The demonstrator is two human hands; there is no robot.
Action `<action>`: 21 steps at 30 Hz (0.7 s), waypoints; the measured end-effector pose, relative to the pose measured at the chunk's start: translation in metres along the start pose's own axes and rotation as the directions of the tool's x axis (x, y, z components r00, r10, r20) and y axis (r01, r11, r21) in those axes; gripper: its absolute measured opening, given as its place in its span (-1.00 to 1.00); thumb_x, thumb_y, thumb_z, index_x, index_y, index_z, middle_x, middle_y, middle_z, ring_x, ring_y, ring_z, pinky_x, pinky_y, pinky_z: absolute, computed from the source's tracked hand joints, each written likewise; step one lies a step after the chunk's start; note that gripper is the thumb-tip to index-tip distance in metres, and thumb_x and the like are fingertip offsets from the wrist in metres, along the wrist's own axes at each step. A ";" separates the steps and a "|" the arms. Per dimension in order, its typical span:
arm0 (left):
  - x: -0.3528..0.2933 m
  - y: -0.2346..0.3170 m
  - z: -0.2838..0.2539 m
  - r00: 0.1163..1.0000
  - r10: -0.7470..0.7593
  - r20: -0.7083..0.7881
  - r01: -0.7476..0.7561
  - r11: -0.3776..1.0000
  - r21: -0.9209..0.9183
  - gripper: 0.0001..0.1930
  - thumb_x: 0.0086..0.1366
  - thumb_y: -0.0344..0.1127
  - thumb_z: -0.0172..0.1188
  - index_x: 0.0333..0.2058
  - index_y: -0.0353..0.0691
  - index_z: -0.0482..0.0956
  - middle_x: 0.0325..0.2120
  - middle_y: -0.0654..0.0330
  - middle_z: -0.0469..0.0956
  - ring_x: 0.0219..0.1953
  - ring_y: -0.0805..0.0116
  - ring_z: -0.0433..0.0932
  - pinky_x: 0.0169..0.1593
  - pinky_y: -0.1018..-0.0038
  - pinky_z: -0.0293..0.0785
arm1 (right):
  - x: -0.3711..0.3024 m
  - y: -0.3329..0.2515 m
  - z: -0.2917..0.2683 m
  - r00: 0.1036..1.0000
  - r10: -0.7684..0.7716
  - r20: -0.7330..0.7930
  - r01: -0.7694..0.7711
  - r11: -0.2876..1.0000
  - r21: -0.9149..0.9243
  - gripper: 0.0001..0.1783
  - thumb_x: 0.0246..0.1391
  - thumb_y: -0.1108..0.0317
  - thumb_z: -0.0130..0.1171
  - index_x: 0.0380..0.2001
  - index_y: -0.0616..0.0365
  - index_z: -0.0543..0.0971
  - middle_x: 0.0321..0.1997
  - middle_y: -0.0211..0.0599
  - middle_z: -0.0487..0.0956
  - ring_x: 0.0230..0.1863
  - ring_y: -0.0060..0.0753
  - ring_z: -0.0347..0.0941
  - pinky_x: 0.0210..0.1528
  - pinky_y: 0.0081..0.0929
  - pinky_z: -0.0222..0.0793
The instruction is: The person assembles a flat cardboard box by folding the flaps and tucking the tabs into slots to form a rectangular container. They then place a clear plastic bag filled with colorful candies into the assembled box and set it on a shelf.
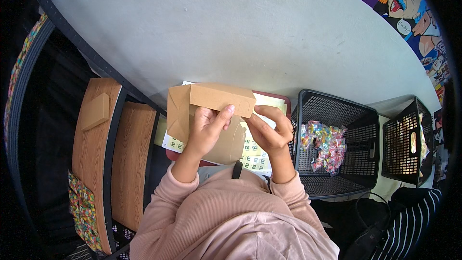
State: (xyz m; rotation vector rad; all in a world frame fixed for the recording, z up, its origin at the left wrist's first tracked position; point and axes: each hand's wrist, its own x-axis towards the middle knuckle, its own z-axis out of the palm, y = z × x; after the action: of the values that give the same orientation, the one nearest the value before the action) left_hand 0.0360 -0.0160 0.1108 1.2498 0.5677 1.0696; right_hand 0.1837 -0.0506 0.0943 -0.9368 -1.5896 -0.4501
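Note:
A plain brown cardboard box [219,95], partly folded, is held up in front of me with a wide flap hanging on its left side. My left hand [204,130] grips the near panel, thumb on the outside and the other fingers curled beneath. At the box's right end, the thumb and forefinger of my right hand [272,132] pinch the corner by the end flap. Beneath the box are pale yellow and white sheets of printed labels [255,156], lying on a dark red surface [288,104]. The box hides part of these sheets.
To the right stands a black plastic crate [358,115] with small colourful wrapped packets [325,147]; a second black basket [402,159] is beyond it. On the left, wood-grain shelves [132,163] carry a flat brown box [96,111] and bright patterned packs [84,207]. A white wall [216,33] rises behind.

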 end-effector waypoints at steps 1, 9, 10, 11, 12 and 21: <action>-0.001 0.000 0.001 1.000 0.017 -0.017 -0.016 1.000 0.021 -0.85 0.16 -0.36 0.00 -0.36 -0.34 0.41 -0.51 0.24 0.44 -0.48 0.59 0.37 -0.43 0.65 0.29 | -0.003 0.000 -0.002 1.000 0.013 0.024 -0.012 1.000 -0.020 -0.74 -0.55 0.51 0.35 -0.62 0.13 0.53 -0.47 -0.29 0.46 -0.46 -0.38 0.46 -0.53 -0.61 0.36; -0.004 -0.004 0.003 0.999 -0.011 -0.031 0.015 0.989 0.147 -0.81 0.17 -0.38 -0.03 -0.29 -0.38 0.39 -0.40 0.26 0.43 -0.35 0.59 0.37 -0.29 0.62 0.30 | -0.001 0.002 0.002 0.954 0.187 0.236 -0.218 0.970 0.111 -0.71 -0.48 0.51 0.27 -0.54 0.14 0.43 -0.29 -0.25 0.47 -0.34 -0.25 0.46 -0.40 -0.45 0.42; -0.004 -0.011 0.000 0.997 -0.067 -0.029 0.071 0.985 0.160 -0.81 0.17 -0.37 -0.03 -0.29 -0.38 0.40 -0.40 0.26 0.43 -0.35 0.60 0.37 -0.29 0.62 0.30 | -0.009 0.003 0.004 0.924 0.218 0.314 -0.274 0.951 0.146 -0.70 -0.46 0.51 0.26 -0.51 0.14 0.43 -0.28 -0.24 0.47 -0.34 -0.24 0.46 -0.39 -0.44 0.43; -0.003 -0.022 -0.004 0.992 -0.123 -0.030 0.126 0.976 0.176 -0.80 0.17 -0.36 -0.03 -0.30 -0.38 0.41 -0.41 0.26 0.44 -0.35 0.60 0.37 -0.29 0.63 0.30 | -0.017 0.003 0.005 0.891 0.271 0.365 -0.330 0.937 0.111 -0.74 -0.39 0.51 0.22 -0.49 0.17 0.43 -0.27 -0.24 0.47 -0.32 -0.24 0.46 -0.37 -0.46 0.42; -0.004 -0.036 -0.009 0.983 -0.178 -0.035 0.181 0.965 0.192 -0.80 0.17 -0.36 -0.04 -0.31 -0.39 0.41 -0.42 0.26 0.44 -0.35 0.60 0.36 -0.29 0.63 0.30 | -0.027 0.006 0.009 0.882 0.301 0.364 -0.358 0.929 0.099 -0.74 -0.38 0.51 0.21 -0.49 0.17 0.43 -0.27 -0.23 0.47 -0.32 -0.23 0.45 -0.37 -0.46 0.42; -0.018 -0.166 -0.047 0.902 -0.429 -0.040 0.426 0.902 -0.069 -0.80 0.17 -0.22 -0.01 -0.32 -0.22 0.34 -0.50 0.32 0.35 -0.48 0.59 0.31 -0.42 0.60 0.27 | -0.111 0.025 0.029 0.718 0.511 0.472 -0.590 0.807 0.023 -0.76 -0.32 0.53 0.18 -0.45 0.25 0.42 -0.33 -0.20 0.46 -0.34 -0.18 0.44 -0.35 -0.45 0.39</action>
State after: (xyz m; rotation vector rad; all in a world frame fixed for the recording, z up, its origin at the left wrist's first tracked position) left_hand 0.0439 -0.0017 -0.0621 0.9842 0.8059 0.7428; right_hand 0.1847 -0.0498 -0.0230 -1.3870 -1.6094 0.3567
